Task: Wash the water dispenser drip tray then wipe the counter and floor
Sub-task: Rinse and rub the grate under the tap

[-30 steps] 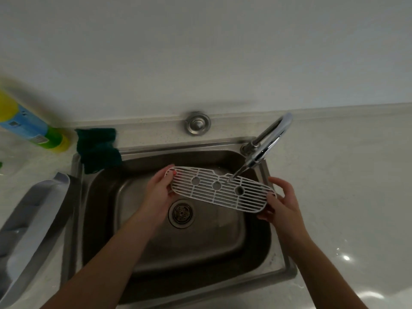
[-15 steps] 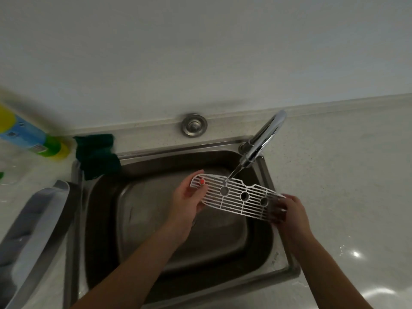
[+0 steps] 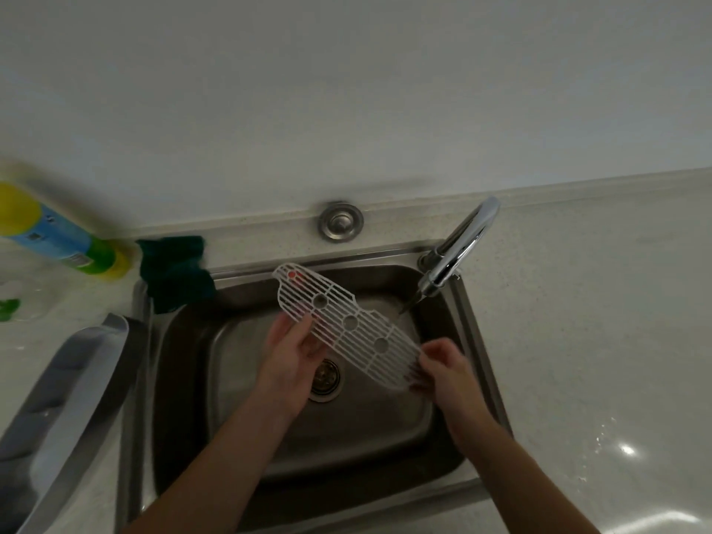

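Hand, left: my left hand (image 3: 291,356) holds the drip tray grille (image 3: 366,337), fingers straight behind it, thumb on its near edge.
Grille: tilted above the sink (image 3: 185,398), high end far-left.
Hand, right: my right hand (image 3: 449,373) pinches its low end.

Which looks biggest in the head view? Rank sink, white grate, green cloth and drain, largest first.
1. sink
2. white grate, though it is held nearer the camera
3. green cloth
4. drain, partly behind the left hand
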Motion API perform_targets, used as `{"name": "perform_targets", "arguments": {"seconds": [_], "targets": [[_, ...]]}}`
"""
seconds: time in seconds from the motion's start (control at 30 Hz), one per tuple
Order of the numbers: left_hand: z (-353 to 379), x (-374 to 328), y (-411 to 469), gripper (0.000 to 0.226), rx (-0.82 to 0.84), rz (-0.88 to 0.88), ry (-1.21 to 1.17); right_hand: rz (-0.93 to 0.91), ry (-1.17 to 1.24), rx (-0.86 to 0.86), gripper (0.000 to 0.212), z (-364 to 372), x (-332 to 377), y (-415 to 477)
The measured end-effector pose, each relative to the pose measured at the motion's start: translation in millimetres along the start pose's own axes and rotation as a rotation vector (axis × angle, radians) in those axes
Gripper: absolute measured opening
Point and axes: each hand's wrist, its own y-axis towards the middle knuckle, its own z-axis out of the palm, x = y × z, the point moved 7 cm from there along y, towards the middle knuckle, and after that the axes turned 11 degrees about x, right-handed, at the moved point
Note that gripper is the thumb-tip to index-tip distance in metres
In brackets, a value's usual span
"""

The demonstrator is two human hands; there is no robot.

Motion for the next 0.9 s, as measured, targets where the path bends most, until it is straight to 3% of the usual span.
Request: {"name": "perform_targets", "arguments": {"seconds": [0.1, 0.2, 0.33, 0.43, 0.5, 0.6, 0.67, 0.9], "targets": [[4, -23, 5, 0.023, -0.013, 0.084, 0.191, 0.081, -0.212, 0.152, 0.009, 25, -24, -3], [11, -49, 8, 0.020, 0.007, 0.220, 0.568, 0.123, -0.405, 0.165, 0.019, 23, -19, 2], [34, -55, 13, 0.019, 0.217, 0.220, 0.889, -0.001, -0.329, 0.098, 0.027, 9, 28, 14], [43, -38, 18, 0.020, 0.335, 0.140, 1.061, -0.087, -0.243, 0.178, 0.030, 14, 63, 27], [45, -25, 19, 0.022, 0.384, 0.099, 1.117, -0.092, -0.281, 0.245, 0.033, 24, 76, 35], [41, -18, 19, 0.023, 0.403, 0.075, 1.118, -0.131, -0.526, 0.288, 0.015, 40, 87, 41], [32, -18, 18, 0.021, 0.403, 0.056, 1.102, -0.165, -0.614, 0.297, 0.017, 45, 87, 42], [-25, -21, 0, 0.027, 0.353, -0.052, 1.088, -0.167, -0.343, 0.180, 0.014, 21, 81, 30]]}}
